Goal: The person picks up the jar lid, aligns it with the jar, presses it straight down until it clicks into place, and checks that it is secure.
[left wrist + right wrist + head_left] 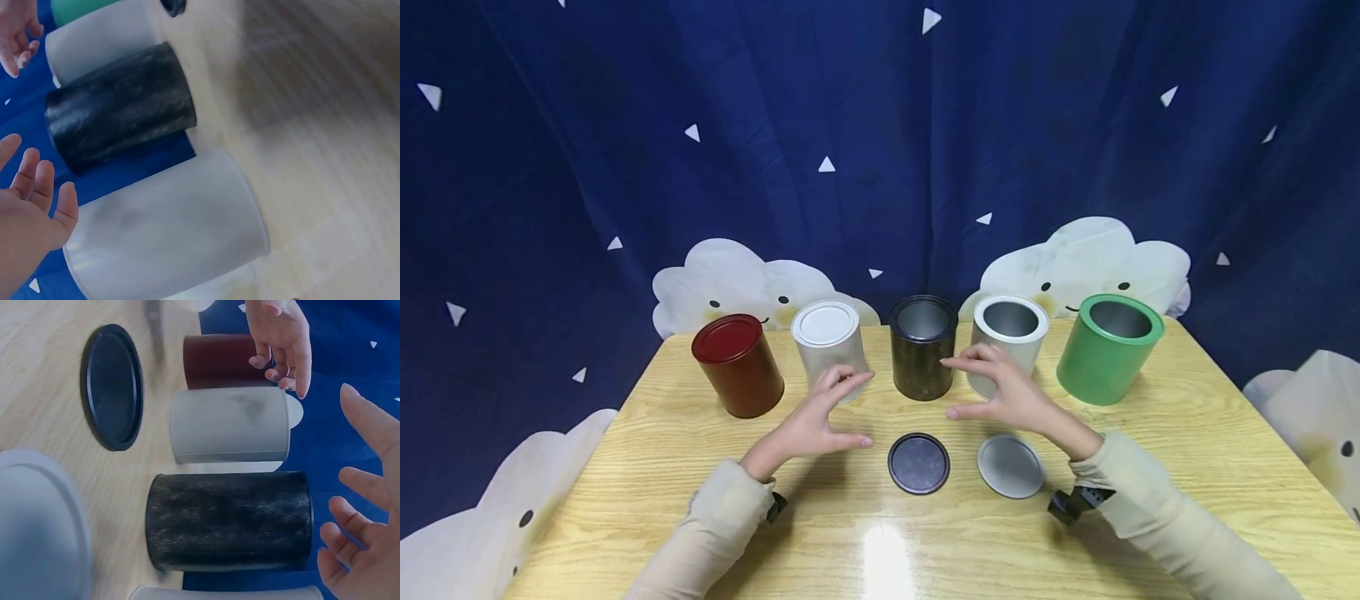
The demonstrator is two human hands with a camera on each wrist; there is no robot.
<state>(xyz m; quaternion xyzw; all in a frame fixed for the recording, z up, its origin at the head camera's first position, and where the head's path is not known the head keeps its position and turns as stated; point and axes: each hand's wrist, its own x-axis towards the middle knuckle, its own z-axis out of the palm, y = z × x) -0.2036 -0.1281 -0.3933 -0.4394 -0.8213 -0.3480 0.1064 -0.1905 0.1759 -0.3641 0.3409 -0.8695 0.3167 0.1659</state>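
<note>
My left hand hovers in front of the lidded white can, fingers and thumb spread wide with nothing between them. Facing it, my right hand overlaps the lidless white can in the head view, also spread and holding nothing. Between the hands stands an uncovered black can; the right wrist view shows its mottled side. A black lid lies on the table in front of it. To the right of that lid is a grey lid.
On the wooden table, a dark red can with its lid on stands at the left. An uncovered green can stands at the right. Behind the row hangs a blue curtain with white triangles and clouds.
</note>
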